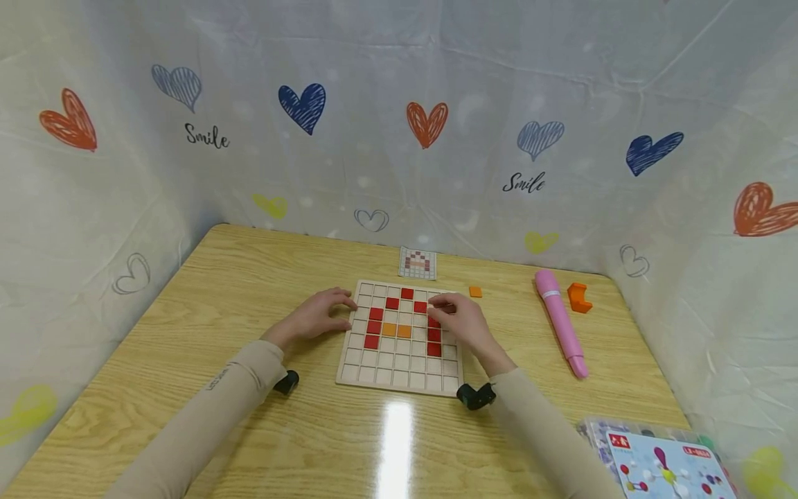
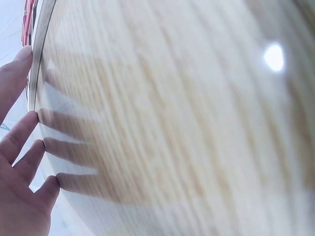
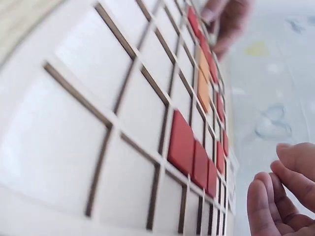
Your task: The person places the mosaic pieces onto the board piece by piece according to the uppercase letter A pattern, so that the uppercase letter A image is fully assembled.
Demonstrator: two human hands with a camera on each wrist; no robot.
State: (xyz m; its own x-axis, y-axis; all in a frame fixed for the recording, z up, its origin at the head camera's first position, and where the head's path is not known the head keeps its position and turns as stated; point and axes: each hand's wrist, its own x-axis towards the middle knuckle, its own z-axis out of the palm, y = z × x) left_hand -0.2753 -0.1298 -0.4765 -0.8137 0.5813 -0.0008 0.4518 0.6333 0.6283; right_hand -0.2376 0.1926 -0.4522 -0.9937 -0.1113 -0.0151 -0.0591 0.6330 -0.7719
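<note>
A wooden grid board (image 1: 393,380) lies on the table with several red tiles (image 1: 371,342) and two orange tiles (image 1: 404,331) in its cells. The left hand (image 1: 314,315) is at the board's left edge, fingers spread and relaxed, holding nothing. Over the upper right of the board is the right hand (image 1: 461,319), beside a column of red tiles. Its fingers bend loosely in the right wrist view (image 3: 280,196), and no tile shows between them. A loose orange tile (image 1: 476,292) lies on the table beyond that hand. Behind the board is a card (image 1: 418,263) printed with a gridded letter A.
On the right lie a pink pen-shaped stick (image 1: 562,326) and an orange bracket-like piece (image 1: 580,298). A box with a molecule picture (image 1: 670,464) stands at the near right corner. A curtain printed with hearts (image 1: 374,173) surrounds the wooden table (image 1: 187,312).
</note>
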